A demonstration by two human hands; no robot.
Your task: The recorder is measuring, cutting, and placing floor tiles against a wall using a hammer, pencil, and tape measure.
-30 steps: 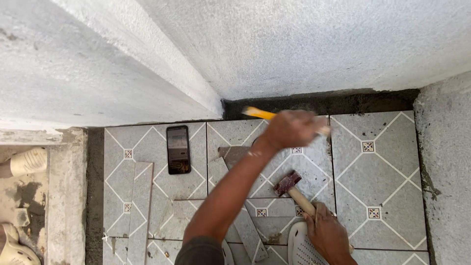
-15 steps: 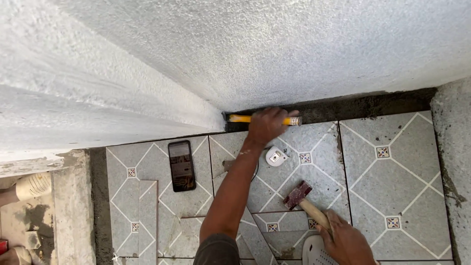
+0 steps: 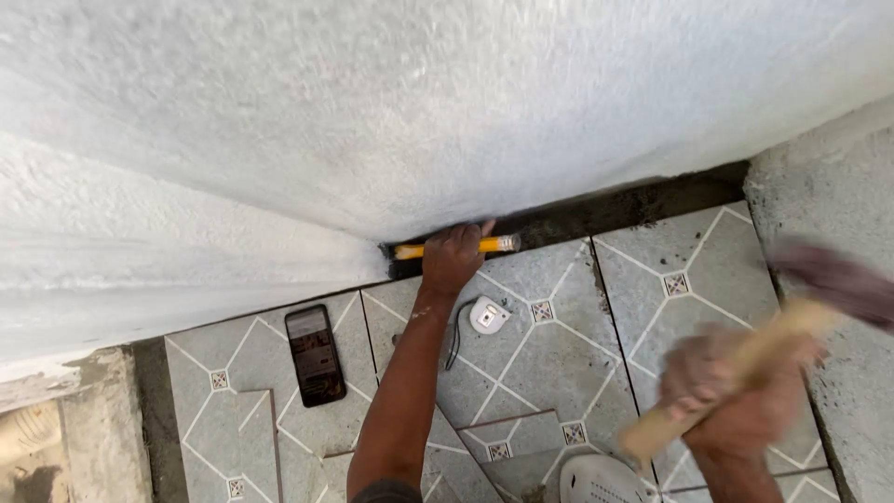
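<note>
- Head view: the left hand (image 3: 453,261) is seen clamped around a yellow-handled chisel (image 3: 454,248), which lies along the dark mortar gap (image 3: 615,207) at the foot of the white plastered wall (image 3: 447,102).
- The right hand (image 3: 736,391) is closed on the wooden handle of a hammer (image 3: 792,321); it is motion-blurred and raised, well apart from the chisel.
- Grey patterned floor tiles (image 3: 559,345) are already laid up to the gap; the strip against the wall is left bare and dark, so the work along it is judged unfinished.
- How much of the strip has been cleaned out cannot be told.
- A small white tape measure (image 3: 488,315) rests on a tile just below the left hand; a black phone (image 3: 315,354) lies further to the left.
- A cut tile piece (image 3: 521,438) lies loose near the bottom edge.
</note>
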